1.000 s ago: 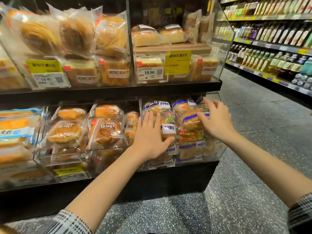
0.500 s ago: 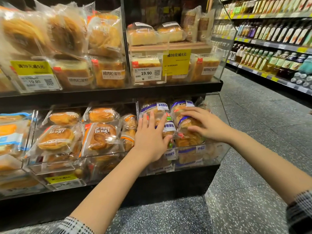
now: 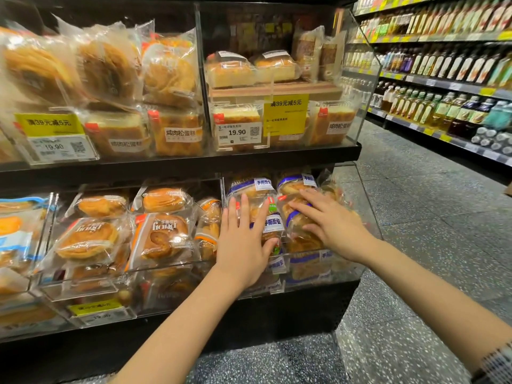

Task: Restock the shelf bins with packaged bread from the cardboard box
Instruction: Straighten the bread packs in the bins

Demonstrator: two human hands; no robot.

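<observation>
Both hands are in the lower right acrylic bin, settling the bread packs. The left hand lies flat, fingers straight, on the front bread pack, thumb along its lower edge. The right hand spreads relaxed fingers over the blue-banded bread pack just right of it, pressing and not gripping. Best done, I'd say, with light, even pressure, nudging the packs upright and labels forward without crushing the soft loaves. More packs sit just beyond the fingertips. The cardboard box isn't in view.
</observation>
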